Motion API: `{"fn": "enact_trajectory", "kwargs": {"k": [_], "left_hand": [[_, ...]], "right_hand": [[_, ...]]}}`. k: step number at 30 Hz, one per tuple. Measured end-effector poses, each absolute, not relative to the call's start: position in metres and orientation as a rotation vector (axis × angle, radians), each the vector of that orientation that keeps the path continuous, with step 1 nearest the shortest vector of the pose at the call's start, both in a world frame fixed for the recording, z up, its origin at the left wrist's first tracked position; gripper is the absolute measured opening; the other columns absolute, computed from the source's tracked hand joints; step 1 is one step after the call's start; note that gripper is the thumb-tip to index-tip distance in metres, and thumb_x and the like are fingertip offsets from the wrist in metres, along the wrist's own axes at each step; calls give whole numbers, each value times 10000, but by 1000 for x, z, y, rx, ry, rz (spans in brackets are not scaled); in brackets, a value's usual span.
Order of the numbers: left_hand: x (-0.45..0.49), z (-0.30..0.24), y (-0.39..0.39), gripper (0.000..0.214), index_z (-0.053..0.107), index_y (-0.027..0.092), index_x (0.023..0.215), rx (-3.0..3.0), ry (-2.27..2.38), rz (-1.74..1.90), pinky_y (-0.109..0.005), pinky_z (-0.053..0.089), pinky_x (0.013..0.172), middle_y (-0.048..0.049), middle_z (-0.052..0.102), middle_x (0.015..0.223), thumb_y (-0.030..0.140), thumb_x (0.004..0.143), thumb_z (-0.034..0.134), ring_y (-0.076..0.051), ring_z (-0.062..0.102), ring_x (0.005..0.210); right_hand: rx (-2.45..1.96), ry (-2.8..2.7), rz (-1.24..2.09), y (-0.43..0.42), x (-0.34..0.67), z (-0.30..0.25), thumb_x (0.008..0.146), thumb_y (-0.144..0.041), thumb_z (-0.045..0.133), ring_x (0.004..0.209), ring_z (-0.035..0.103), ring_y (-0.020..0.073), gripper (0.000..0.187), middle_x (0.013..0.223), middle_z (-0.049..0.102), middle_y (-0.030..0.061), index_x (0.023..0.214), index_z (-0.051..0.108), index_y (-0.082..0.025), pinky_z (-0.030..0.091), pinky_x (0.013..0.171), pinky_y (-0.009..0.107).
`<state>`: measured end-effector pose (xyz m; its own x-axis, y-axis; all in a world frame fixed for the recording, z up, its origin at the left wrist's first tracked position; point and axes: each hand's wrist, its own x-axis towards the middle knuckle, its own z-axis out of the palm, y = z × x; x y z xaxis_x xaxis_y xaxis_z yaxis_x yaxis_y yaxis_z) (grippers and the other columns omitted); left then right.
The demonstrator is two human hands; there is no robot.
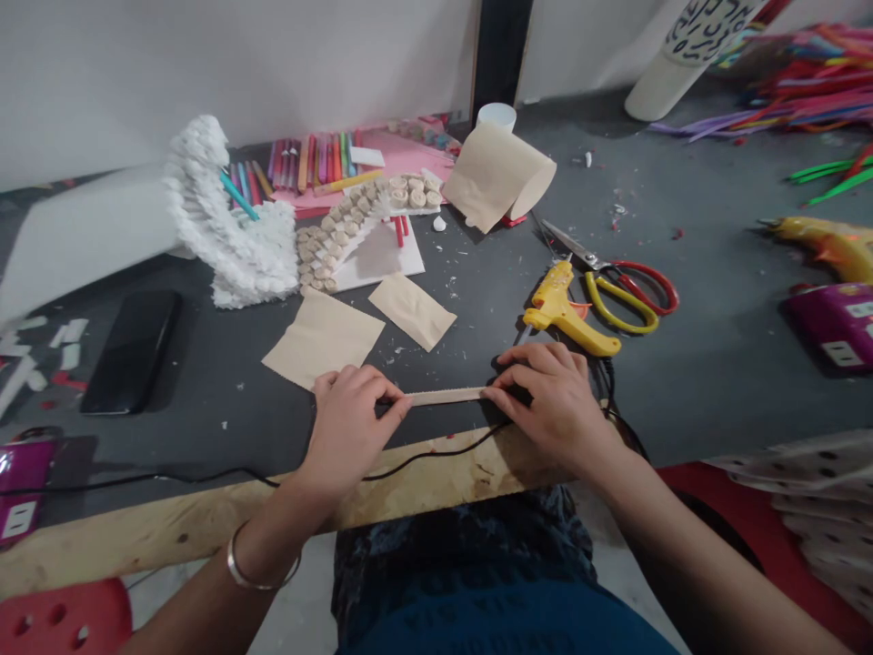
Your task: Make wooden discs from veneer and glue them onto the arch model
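A narrow folded strip of beige paper tape (446, 397) is stretched level between my two hands, close to the table's front edge. My left hand (355, 423) pinches its left end, and my right hand (549, 391) pinches the right end. Beyond my left hand lie two torn pieces of the same tape, a larger one (324, 337) and a smaller one (413, 311). The tape roll (505, 173) rests farther back. Just past my right hand is a yellow glue gun (563, 309), beside scissors (614, 277) with red and yellow handles.
A curved craft piece covered in rolled paper (341, 227) stands next to a fluffy white model (218, 227). A black phone (133, 350) lies left. Colored markers (314, 162) line the back. A black cord (436, 452) runs along the front edge. Another glue gun (828, 244) is at right.
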<state>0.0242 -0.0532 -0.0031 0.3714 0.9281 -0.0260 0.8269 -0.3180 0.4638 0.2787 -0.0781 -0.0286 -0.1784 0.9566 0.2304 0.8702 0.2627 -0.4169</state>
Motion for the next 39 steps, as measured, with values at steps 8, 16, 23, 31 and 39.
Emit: {"fn": "enact_trajectory", "kwargs": {"k": [8, 16, 23, 31, 39], "left_hand": [[26, -2, -49, 183, 573, 198, 704, 2295, 1522, 311, -388, 293, 802, 0, 638, 799, 274, 868, 601, -191, 566, 799], [32, 2, -57, 184, 651, 229, 880, 2680, 1281, 333, -417, 302, 862, -40, 675, 942, 121, 902, 505, -224, 587, 929], [29, -1, -51, 153, 648, 207, 901, 2871, 1136, 246, -417, 321, 851, -56, 699, 891, 235, 941, 502, -217, 588, 856], [34, 3, -43, 219, 628, 194, 769, 2949, 1050, 346, -388, 312, 807, -32, 675, 756, 179, 926, 476, -186, 577, 765], [31, 3, -30, 224, 651, 218, 985, 2442, 1186, 249, -384, 313, 851, -11, 741, 959, 250, 976, 430, -184, 620, 849]], "right_hand": [[-1690, -2152, 225, -76, 272, -16, 886, -313, 626, 957, 524, 261, 209, 989, 667, 66, 702, 643, -216, 311, 791, 405], [-1534, -2344, 100, -80, 267, -14, 915, -187, 564, 901, 501, 223, 133, 962, 678, 39, 845, 668, -231, 296, 795, 373], [-1442, -2400, 90, -75, 268, -15, 938, -278, 562, 862, 506, 213, 158, 896, 685, 40, 829, 654, -208, 294, 774, 365], [-1428, -2492, 113, -67, 267, -13, 935, -208, 534, 819, 498, 213, 163, 844, 664, 56, 800, 622, -185, 299, 737, 352], [-1522, -2359, 632, -58, 273, -4, 907, -190, 583, 771, 615, 194, 100, 832, 737, 14, 861, 669, -210, 371, 718, 323]]}}
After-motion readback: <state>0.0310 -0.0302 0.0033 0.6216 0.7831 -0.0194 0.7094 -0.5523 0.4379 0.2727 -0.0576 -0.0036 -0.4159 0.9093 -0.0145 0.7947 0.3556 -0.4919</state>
